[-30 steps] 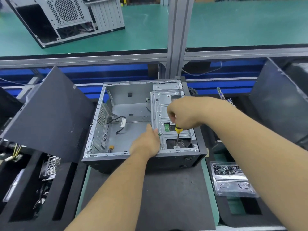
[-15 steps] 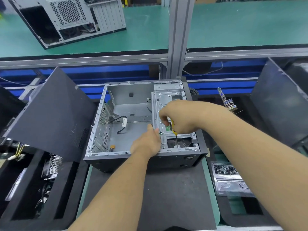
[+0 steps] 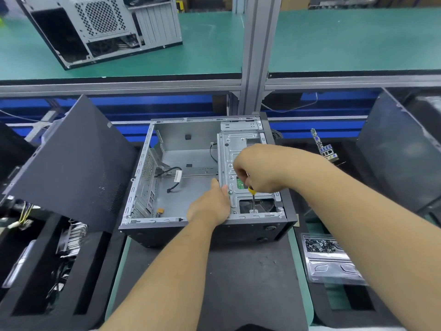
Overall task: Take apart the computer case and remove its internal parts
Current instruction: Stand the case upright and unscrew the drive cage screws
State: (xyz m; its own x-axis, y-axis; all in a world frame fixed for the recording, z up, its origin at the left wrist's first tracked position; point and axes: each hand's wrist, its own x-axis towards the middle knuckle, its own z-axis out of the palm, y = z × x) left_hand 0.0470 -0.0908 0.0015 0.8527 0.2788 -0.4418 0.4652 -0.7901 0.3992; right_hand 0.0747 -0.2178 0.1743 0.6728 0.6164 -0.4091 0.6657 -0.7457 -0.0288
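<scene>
on the black mat the computer case [image 3: 205,177] lies on its side, open face up, mostly gutted; loose cable [image 3: 172,173] still on the floor. our right hand [image 3: 256,172] is curled tight round the yellow-handled screwdriver [image 3: 252,195], tip down at a screw on the near edge of the drive cage [image 3: 248,177]. our left hand [image 3: 211,204] rests on the cage's left edge, fingers fairly straight, bracing not pinching. risks as we see them: tip cams out if the shaft tilts, rounding the head; freed screw drops into the opening beside it; cage shifts once loose and nips our left fingers. can't tell how many screws remain.
</scene>
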